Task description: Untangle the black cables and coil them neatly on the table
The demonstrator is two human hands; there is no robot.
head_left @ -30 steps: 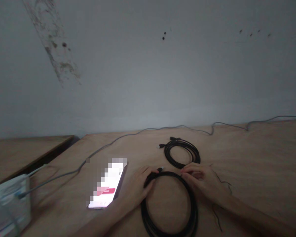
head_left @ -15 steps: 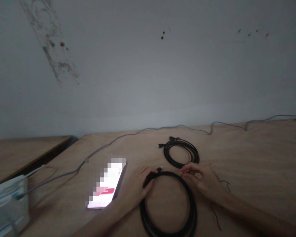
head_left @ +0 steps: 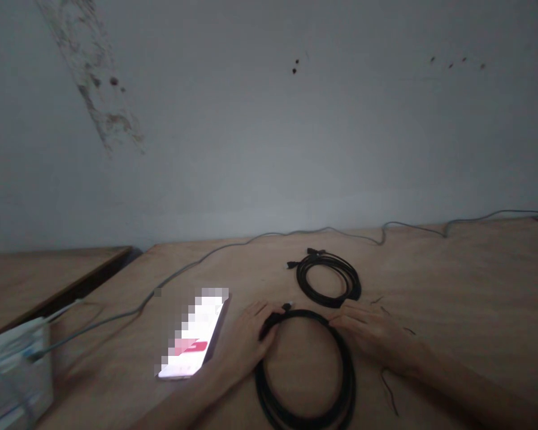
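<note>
A large coil of black cable (head_left: pixel 350 382) lies on the wooden table (head_left: pixel 452 280) in front of me. My left hand (head_left: pixel 244 340) rests on the coil's upper left, fingers curled round the cable near its plug end (head_left: pixel 287 307). My right hand (head_left: pixel 370 333) lies on the coil's upper right with fingers stretched out flat. A smaller black cable coil (head_left: pixel 301 282) sits just beyond the two hands, with its connectors at its far left.
A lit phone (head_left: pixel 192 337) lies left of my left hand. A grey cable (head_left: pixel 183 270) runs along the table's back edge to a white box (head_left: pixel 13 370) at the far left. Thin black ties (head_left: pixel 389 388) lie by my right forearm. A wall stands behind.
My right hand has gone from a pinch at the coil's top to fingers laid flat on it. The left hand has stayed on the coil.
</note>
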